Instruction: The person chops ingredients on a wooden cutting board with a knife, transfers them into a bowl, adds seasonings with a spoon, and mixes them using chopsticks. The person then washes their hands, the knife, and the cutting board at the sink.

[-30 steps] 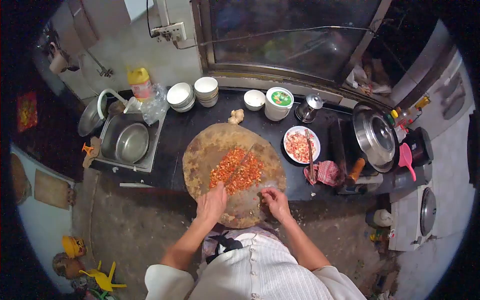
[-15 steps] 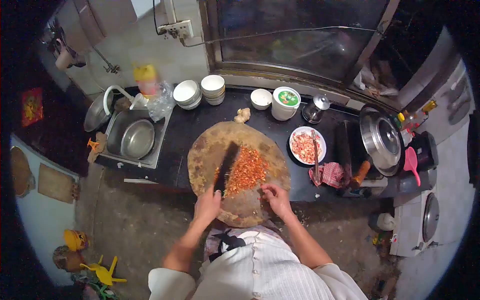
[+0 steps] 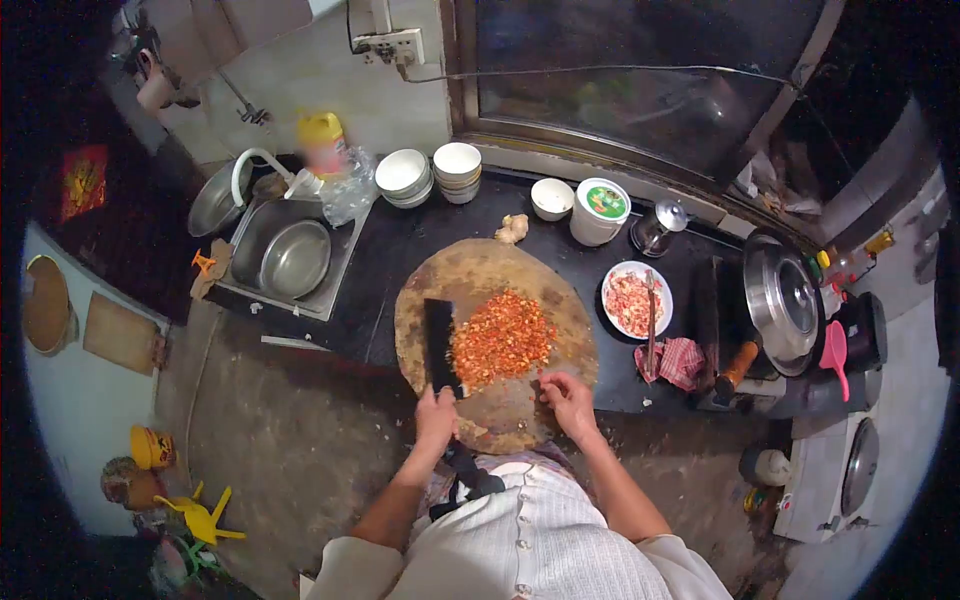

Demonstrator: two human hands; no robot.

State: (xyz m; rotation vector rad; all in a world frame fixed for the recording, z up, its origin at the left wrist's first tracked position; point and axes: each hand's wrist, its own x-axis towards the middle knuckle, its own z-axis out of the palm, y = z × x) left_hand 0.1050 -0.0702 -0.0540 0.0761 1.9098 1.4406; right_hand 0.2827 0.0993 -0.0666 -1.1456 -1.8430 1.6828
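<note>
My left hand (image 3: 436, 418) is closed around the handle of a dark cleaver (image 3: 438, 335). The blade is along the left side of a heap of chopped red chili mixed with pale bits (image 3: 503, 338). Under it all is a round, worn wooden chopping board (image 3: 480, 265) at the counter's front edge. My right hand (image 3: 570, 405) is over the board's right front part, just below the heap, with thumb and fingertips pinched together. Anything between those fingertips is too small to make out.
Right of the board stand a white bowl of chopped pink-red food (image 3: 632, 318) with a utensil across it, and a checked cloth (image 3: 680, 362). Behind are ginger (image 3: 512, 228), a lidded tub (image 3: 602, 225) and stacked bowls (image 3: 458, 165). A sink (image 3: 335, 275) is at left, a steel pot (image 3: 768, 290) at right.
The cleaver's blade has shifted from over the heap's left edge to beside it, showing more of the chili. The right hand stays near the heap's lower right. The whole view has shifted slightly.
</note>
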